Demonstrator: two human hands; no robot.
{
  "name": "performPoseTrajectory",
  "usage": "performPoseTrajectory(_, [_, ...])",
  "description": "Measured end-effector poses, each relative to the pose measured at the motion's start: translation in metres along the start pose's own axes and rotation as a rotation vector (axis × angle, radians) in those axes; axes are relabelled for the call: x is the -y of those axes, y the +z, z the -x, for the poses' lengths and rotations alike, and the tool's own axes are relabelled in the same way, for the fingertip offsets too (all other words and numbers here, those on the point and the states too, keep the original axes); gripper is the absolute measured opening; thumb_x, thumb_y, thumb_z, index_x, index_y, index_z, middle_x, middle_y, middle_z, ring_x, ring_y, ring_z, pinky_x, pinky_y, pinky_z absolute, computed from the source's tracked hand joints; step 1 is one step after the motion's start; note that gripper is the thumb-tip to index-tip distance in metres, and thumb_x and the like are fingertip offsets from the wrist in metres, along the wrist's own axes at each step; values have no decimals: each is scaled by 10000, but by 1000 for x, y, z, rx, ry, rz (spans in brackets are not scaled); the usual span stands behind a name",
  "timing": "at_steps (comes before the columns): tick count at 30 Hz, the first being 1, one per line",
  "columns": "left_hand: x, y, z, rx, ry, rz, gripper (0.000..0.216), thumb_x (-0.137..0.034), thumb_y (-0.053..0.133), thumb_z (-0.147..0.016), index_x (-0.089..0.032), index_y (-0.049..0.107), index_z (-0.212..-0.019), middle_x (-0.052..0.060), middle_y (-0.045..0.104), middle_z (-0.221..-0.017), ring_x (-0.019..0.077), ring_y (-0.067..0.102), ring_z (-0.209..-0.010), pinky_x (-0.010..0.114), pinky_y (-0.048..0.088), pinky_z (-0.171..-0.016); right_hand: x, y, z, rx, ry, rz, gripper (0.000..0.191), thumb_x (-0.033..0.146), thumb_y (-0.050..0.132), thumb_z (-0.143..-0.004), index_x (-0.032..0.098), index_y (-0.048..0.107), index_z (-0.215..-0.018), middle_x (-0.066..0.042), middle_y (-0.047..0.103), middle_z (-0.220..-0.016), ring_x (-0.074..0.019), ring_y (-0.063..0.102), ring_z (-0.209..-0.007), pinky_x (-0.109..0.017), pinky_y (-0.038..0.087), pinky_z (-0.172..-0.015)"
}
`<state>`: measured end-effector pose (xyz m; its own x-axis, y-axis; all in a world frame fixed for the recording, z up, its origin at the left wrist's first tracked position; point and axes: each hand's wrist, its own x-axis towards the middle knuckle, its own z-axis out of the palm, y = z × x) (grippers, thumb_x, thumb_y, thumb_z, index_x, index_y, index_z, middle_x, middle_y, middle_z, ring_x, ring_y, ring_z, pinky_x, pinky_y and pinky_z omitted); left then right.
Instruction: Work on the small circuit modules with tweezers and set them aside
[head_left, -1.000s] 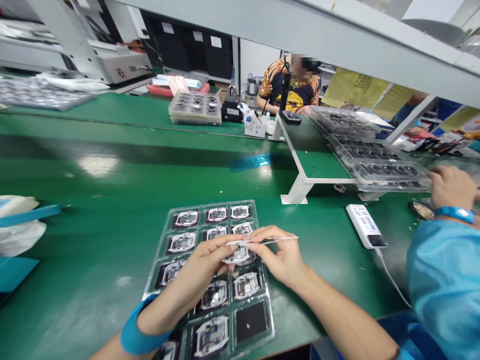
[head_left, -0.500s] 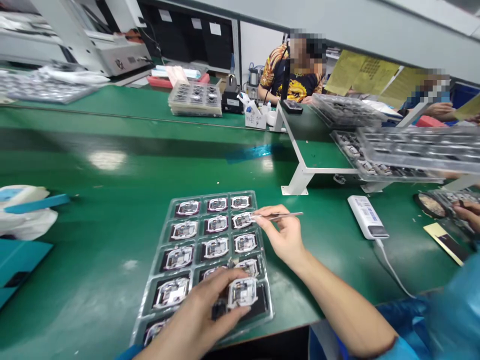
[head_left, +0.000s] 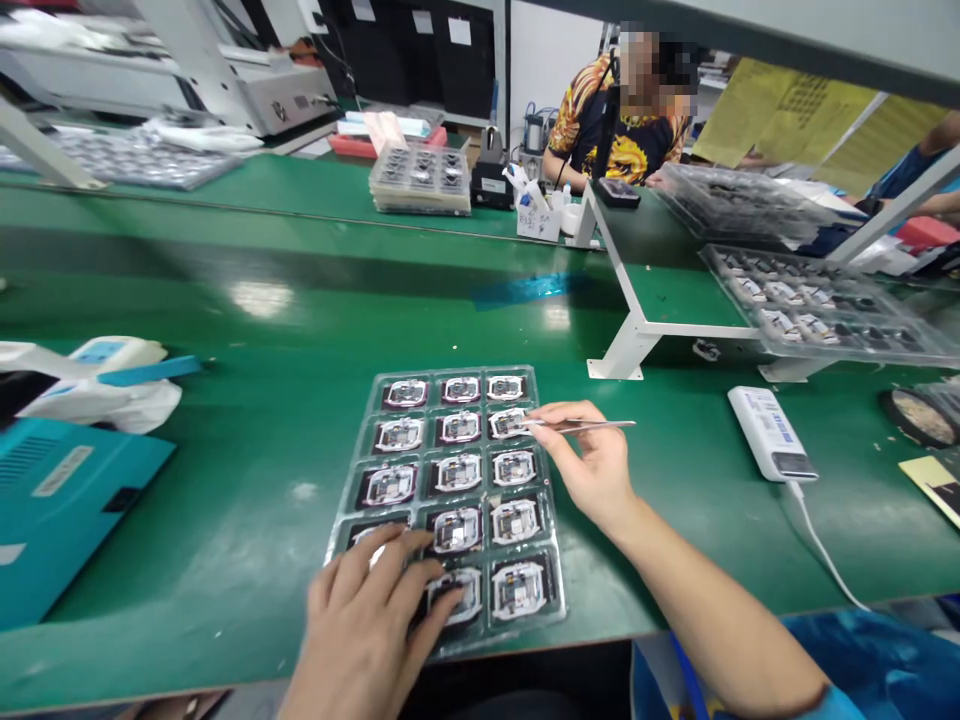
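Note:
A clear plastic tray (head_left: 553,540) holds rows of white-rimmed watch cases with small circuit parts inside. My right hand (head_left: 589,460) pinches a pair of metal tweezers (head_left: 600,426) beside the tray's right edge, next to a watch case (head_left: 508,423) in the second row. Over the near left part of the tray lies my left hand (head_left: 367,610), fingers spread. Its thumb and forefinger reach the left end of the near middle watch case (head_left: 466,596) and partly hide it. Another watch case (head_left: 519,590) rests in the near right compartment.
A teal box (head_left: 97,500) lies at the left, with a white and blue item behind it. A white power bank (head_left: 769,432) with a cable lies right. Behind stands a low white-legged shelf (head_left: 630,345) bearing another parts tray (head_left: 810,300). A person sits across the bench.
The watch case that my left hand held now sits in the near right compartment. That hand has moved left to the neighbouring case. My right hand keeps the tweezers. The camera view has shifted.

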<state>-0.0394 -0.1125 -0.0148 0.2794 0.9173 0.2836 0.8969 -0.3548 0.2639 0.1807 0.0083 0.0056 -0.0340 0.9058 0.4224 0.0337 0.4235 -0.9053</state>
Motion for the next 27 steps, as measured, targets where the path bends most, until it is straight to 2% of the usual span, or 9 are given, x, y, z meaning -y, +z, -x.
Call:
performPoseTrajectory(3, [4,1,10,18,-21,-131,222,-418,636,-825,-321,716,-1008,52,730,-1162,361,566,-1138,478,385,-879,1,1,1,12,-3,-1,65,207,675,-843,225,638,-894,-48,730,-912,-207,712,-913,-382,578,-837])
performPoseTrajectory(6, [2,4,12,30,-12,-143,236,-381,602,-852,-353,715,-1057,34,731,-1178,344,585,-1127,469,384,-873,0,1,1,17,1,6,71,202,677,-842,225,637,-897,-49,729,-917,-205,712,-905,-381,578,-826])
performPoseTrajectory(12, [4,4,6,10,55,-120,212,-394,559,-878,-273,732,-894,82,729,-1143,359,581,-1108,463,377,-858,-1,1,-1,19,6,36,62,220,676,-844,218,639,-894,-56,735,-907,-208,714,-889,-376,583,-797])
performPoseTrajectory(15, [8,4,8,10,108,-166,186,-400,590,-852,-285,725,-908,81,714,-1179,367,572,-1109,468,374,-845,-1,1,-1,26,8,33,57,224,676,-845,215,644,-891,-56,737,-902,-205,715,-877,-368,582,-791])
performPoseTrajectory(17, [9,3,8,33,91,-134,166,-393,602,-845,-299,722,-911,73,702,-1196,372,558,-1123,479,385,-854,-1,1,-1,32,9,33,52,222,675,-847,218,648,-891,-54,735,-904,-204,713,-876,-366,579,-794])
performPoseTrajectory(20, [6,-5,0,82,0,69,133,-385,616,-832,-279,693,-810,80,688,-1186,371,523,-1164,485,418,-879,-1,1,-1,-1,-13,58,49,217,676,-846,224,655,-890,-58,720,-935,-208,692,-933,-368,568,-819])
performPoseTrajectory(23, [2,-19,-19,159,-52,330,83,-260,594,-806,-264,637,-736,68,689,-1152,327,541,-1164,429,460,-902,-2,1,-2,-55,-7,26,47,227,681,-842,223,660,-884,-61,690,-960,-207,676,-944,-366,558,-827])
performPoseTrajectory(25, [0,-27,-40,243,-72,541,66,-223,567,-804,-263,618,-788,55,711,-1080,276,619,-1052,363,496,-863,-4,1,-4,-84,53,-57,57,249,689,-836,219,658,-874,-49,683,-922,-196,683,-882,-353,556,-809])
performPoseTrajectory(27, [-3,-31,-65,294,-155,767,50,-246,540,-830,-253,590,-824,43,726,-951,230,665,-886,312,519,-772,-5,1,-6,-125,129,-135,85,270,709,-816,214,658,-854,-31,686,-862,-182,682,-822,-330,548,-779])
